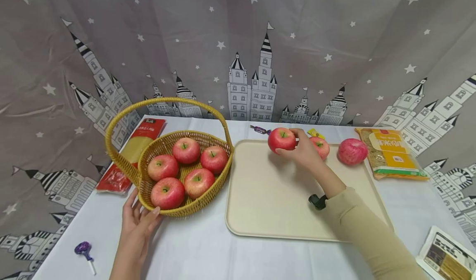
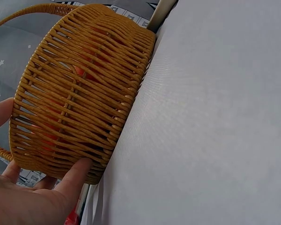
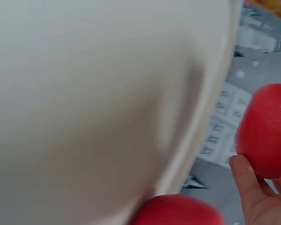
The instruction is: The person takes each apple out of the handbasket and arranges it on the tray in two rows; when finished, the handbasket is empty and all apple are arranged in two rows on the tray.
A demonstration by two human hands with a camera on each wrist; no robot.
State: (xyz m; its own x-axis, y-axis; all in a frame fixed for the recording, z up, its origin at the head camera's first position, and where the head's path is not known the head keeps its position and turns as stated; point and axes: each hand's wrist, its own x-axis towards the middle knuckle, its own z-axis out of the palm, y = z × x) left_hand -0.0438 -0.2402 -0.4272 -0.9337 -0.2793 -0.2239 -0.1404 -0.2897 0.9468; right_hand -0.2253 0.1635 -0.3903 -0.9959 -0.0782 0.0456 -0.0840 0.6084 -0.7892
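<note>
My right hand [image 1: 303,150] grips a red apple [image 1: 281,139] just above the far edge of a cream tray [image 1: 267,197]; the same apple [image 3: 267,131] fills the right side of the right wrist view, fingers curled under it. Two more apples lie at the tray's back: one [image 1: 321,147] behind my hand, one [image 1: 352,151] further right. My left hand [image 1: 139,222] rests against the near wall of a woven yellow basket [image 1: 193,207], fingers straight; the left wrist view shows the thumb [image 2: 72,180] on the basket [image 2: 79,93]. Several red apples [image 1: 186,150] lie inside.
A red pasta packet [image 1: 139,145] lies behind the basket. A yellow noodle bag [image 1: 392,154] sits right of the tray, a printed packet [image 1: 444,257] at the near right corner. A purple lollipop [image 1: 83,249] lies near left; wrapped sweets [image 1: 260,129] sit behind the tray.
</note>
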